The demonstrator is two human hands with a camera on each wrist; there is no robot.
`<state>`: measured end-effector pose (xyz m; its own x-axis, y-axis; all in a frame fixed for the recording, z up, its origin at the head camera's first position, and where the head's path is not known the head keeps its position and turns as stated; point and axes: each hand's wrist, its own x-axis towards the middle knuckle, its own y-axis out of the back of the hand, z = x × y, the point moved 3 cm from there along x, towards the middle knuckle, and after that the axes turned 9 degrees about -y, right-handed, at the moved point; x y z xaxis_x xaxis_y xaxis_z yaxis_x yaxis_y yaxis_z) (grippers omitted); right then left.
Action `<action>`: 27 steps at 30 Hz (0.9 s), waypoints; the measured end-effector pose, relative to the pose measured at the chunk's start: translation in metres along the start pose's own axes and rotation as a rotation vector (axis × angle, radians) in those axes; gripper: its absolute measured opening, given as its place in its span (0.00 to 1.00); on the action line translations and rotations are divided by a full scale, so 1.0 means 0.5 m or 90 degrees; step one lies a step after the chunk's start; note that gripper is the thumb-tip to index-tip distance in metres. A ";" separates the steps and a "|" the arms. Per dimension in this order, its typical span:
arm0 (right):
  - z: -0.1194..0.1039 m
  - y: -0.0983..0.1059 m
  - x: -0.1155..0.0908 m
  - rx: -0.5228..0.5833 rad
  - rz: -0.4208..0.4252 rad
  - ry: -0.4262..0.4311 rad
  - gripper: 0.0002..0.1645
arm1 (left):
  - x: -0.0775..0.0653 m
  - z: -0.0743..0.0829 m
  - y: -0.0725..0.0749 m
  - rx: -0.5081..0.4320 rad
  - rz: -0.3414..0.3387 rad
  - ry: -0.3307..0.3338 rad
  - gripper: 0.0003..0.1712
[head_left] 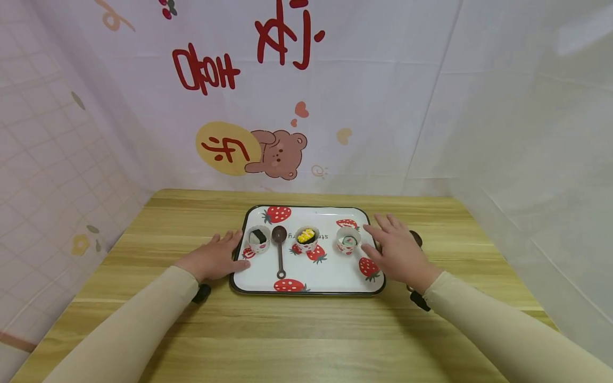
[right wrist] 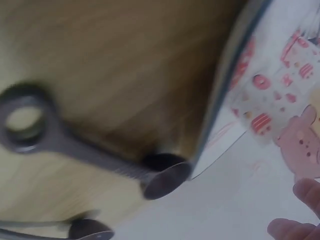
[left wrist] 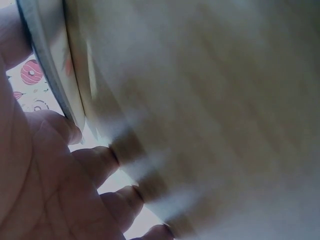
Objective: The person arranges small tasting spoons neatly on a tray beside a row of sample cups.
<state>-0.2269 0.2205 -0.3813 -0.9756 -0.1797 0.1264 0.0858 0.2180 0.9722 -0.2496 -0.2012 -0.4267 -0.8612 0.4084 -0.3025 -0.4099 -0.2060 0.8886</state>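
My left hand [head_left: 215,257] holds the left rim of a white strawberry-print tray [head_left: 325,277], thumb over the inner edge and fingers outside it. The left wrist view shows these fingertips close against the wooden surface beside the tray wall. Over the tray's right edge my right hand [head_left: 399,255] spreads its fingers, holding nothing. Small printed cups stand in a row: one with a white-and-black piece [head_left: 258,236], a middle cup [head_left: 307,246] with a yellow-topped black piece, and a right cup [head_left: 347,248] with a pale, green-ringed piece. Between the first two lies a brown scoop [head_left: 280,255].
Right of the tray, partly hidden under my right hand in the head view, a dark scoop [right wrist: 102,156] lies on the wooden table [head_left: 306,340]. Another scoop [right wrist: 90,230] shows near it. A printed cloth backdrop [head_left: 373,106] rises behind and at both sides.
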 end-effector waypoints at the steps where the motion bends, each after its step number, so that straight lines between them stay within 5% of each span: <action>1: 0.006 -0.001 -0.001 -0.004 0.001 -0.002 0.33 | 0.000 0.001 0.000 -0.001 0.000 0.001 0.60; 27: 0.102 -0.009 -0.030 -0.059 -0.018 -0.041 0.42 | 0.003 -0.003 -0.004 0.016 0.007 -0.005 0.59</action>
<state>-0.2229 0.2709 -0.3978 -0.9885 -0.1223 0.0890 0.0737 0.1241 0.9895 -0.2508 -0.2016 -0.4294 -0.8633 0.4136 -0.2893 -0.3923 -0.1891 0.9002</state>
